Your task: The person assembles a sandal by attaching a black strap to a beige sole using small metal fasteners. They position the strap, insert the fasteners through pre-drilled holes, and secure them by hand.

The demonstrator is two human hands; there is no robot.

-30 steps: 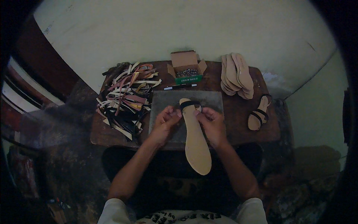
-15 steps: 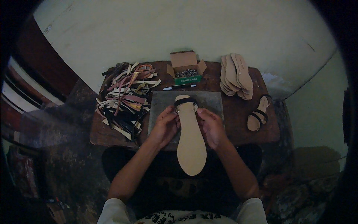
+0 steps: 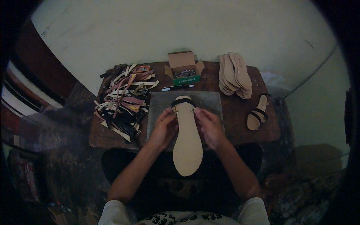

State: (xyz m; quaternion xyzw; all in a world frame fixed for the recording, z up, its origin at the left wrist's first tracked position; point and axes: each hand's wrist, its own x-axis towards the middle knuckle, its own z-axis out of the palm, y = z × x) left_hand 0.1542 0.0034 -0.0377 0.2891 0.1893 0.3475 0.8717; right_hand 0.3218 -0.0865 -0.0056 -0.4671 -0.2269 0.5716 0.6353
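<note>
Between my two hands is a beige sandal, its wide rounded end toward me over the table's front edge. A dark strap crosses its narrow far end, and small shiny spots show on the sole beside the strap's ends. My left hand is closed on the left edge near the strap, fingers partly hidden underneath. On the opposite edge, my right hand pinches near the strap's other end. Under the sandal's far part lies a grey square slab.
On the brown table, a heap of leather strips lies left. An opened green box of nails stands at the back behind a pen. A stack of beige soles and a sandal with dark straps lie right.
The sandal and both hands have shifted very slightly left, along with a small shift of the whole view. My grip on both edges stays the same.
</note>
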